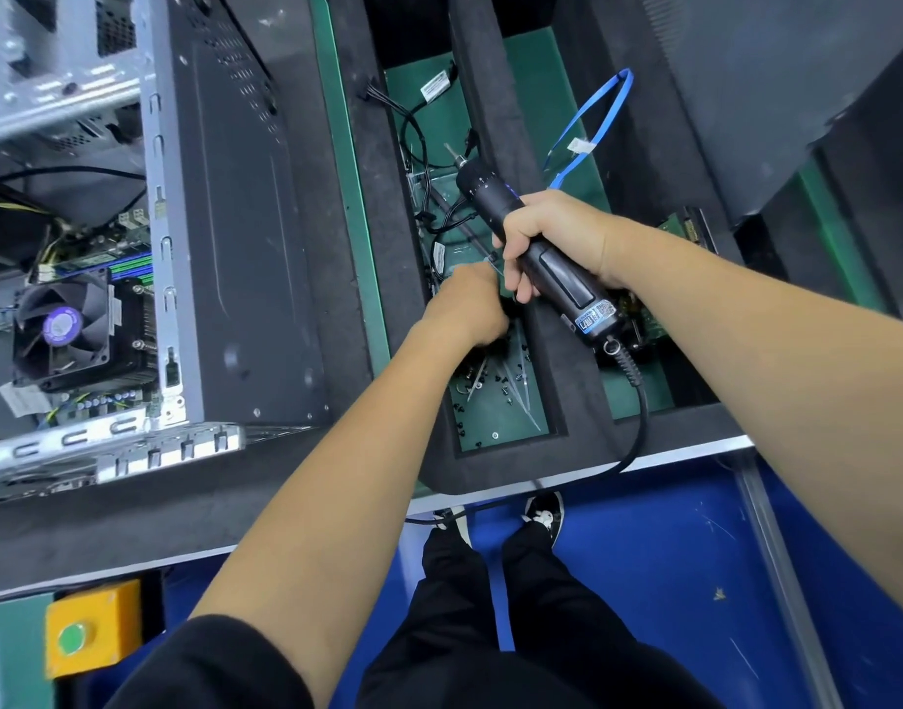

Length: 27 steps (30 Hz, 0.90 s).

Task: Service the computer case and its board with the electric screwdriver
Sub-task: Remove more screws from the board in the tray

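- My right hand [551,232] gripped the electric screwdriver [533,253] mid-barrel over the foam tray [541,360]; rigid, moderately heavy, cord dragging.
- My left hand [464,309] curled into the near screw compartment, perhaps pinching one.
- Computer case [244,222] lay open at left.

r hand [551,232] grips screwdriver [536,253], l unclear

My left hand [464,304] sits low in a narrow green-floored tray slot [533,417], hemmed by black foam walls [541,350] left and right. Tangled black cables [418,140] crowd the far end; loose screws [495,381] litter the near floor. Left of the tray, the computer case [244,222] stands as a tall barrier.
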Tool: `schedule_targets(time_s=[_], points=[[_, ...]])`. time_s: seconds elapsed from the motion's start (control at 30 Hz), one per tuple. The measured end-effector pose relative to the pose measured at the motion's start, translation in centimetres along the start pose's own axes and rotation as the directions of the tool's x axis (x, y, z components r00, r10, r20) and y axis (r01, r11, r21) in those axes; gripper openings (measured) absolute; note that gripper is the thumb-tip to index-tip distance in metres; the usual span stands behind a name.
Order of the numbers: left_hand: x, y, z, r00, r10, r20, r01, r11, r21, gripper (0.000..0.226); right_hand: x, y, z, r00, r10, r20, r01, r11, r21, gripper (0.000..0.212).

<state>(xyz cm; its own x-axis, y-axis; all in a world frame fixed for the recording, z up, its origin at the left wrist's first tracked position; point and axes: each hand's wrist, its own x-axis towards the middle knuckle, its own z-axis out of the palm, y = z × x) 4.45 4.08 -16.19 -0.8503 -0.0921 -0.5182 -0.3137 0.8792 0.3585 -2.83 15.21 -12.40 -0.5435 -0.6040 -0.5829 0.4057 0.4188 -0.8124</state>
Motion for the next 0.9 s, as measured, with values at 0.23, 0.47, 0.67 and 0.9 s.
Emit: schedule_targets(time_s=[0.23, 0.47, 0.67, 0.9], points=[[0.4, -0.1, -1.9, 1.0, 0.012, -0.019, -0.012, 1.0, 0.022, 0.023, -0.1, 0.0, -0.2, 1.0, 0.004, -0.005, -0.004, 1.0, -0.002, 0.009], [0.4, -0.2, -1.7, 0.996, -0.019, -0.092, 0.024, 0.998, 0.054, 0.015, -0.1, -0.1, -0.1, 1.0, -0.005, -0.005, 0.005, 1.0, 0.0, 0.013], [-0.1, -0.1, 0.7, 0.988, 0.094, -0.12, -0.035, 0.905, 0.424, 0.033, 0.0, 0.0, -0.1, 1.0, 0.003, 0.001, -0.003, 1.0, 0.009, 0.027], [-0.1, -0.1, 1.1, 0.991, 0.087, -0.099, -0.042, 0.919, 0.393, 0.035, 0.2, 0.2, -0.2, 1.0, 0.0, 0.002, 0.0, 1.0, 0.015, 0.027]])
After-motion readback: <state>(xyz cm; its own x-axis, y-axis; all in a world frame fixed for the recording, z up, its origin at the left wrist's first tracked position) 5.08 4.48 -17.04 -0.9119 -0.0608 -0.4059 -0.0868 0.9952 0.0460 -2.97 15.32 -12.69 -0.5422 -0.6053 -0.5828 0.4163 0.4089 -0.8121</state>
